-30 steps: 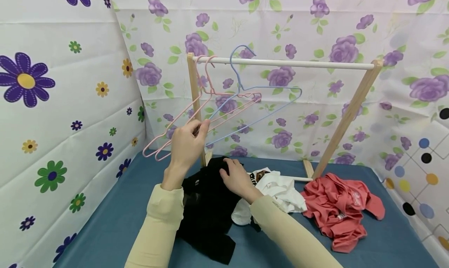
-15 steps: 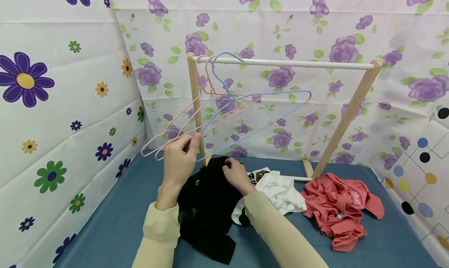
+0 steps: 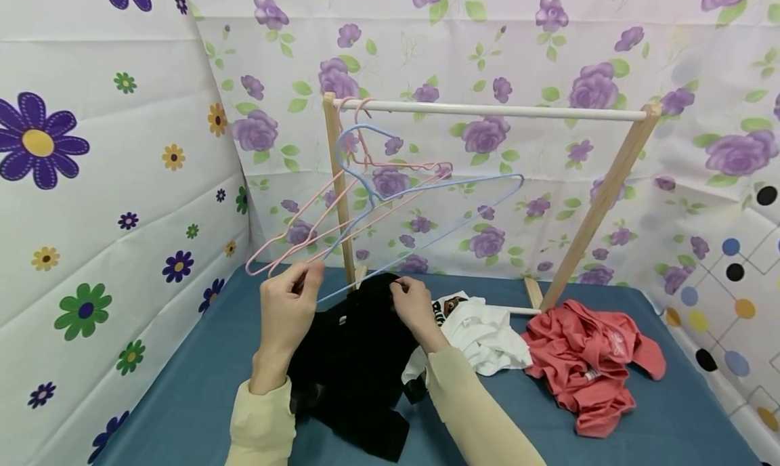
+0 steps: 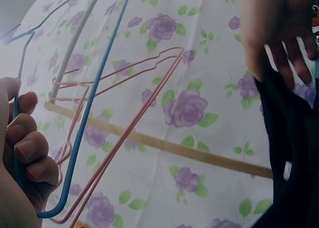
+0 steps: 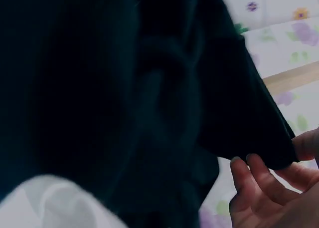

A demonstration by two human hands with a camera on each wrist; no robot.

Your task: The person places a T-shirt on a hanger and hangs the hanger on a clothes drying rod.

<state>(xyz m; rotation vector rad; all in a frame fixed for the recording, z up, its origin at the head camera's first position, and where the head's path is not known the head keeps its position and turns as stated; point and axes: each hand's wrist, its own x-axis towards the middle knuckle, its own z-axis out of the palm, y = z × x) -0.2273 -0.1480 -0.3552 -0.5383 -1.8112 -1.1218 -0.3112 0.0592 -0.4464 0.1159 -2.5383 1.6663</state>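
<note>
My left hand (image 3: 286,317) grips a blue clothes hanger (image 3: 370,188) by one lower corner. The hanger is tilted, its hook below the rail's height and in front of the pink hangers. In the left wrist view, curled fingers wrap the blue hanger (image 4: 92,98). With thumb and fingers, my right hand (image 3: 419,311) pinches the upper edge of a black garment (image 3: 359,357), which is partly lifted and otherwise lies on the table. The right wrist view shows the black cloth (image 5: 239,98) held between thumb and fingers of the right hand (image 5: 279,198).
Two pink hangers (image 3: 307,232) hang at the left end of a white rail (image 3: 500,110) on a wooden-legged rack. A white garment (image 3: 487,337) and a coral-red garment (image 3: 594,364) lie crumpled to the right on the blue tabletop (image 3: 189,357). Patterned cloth walls surround it.
The left hand has come down and to the left, bringing the blue hanger's hook from above the rail to below it. The right hand keeps its pinch on the black garment, almost in place.
</note>
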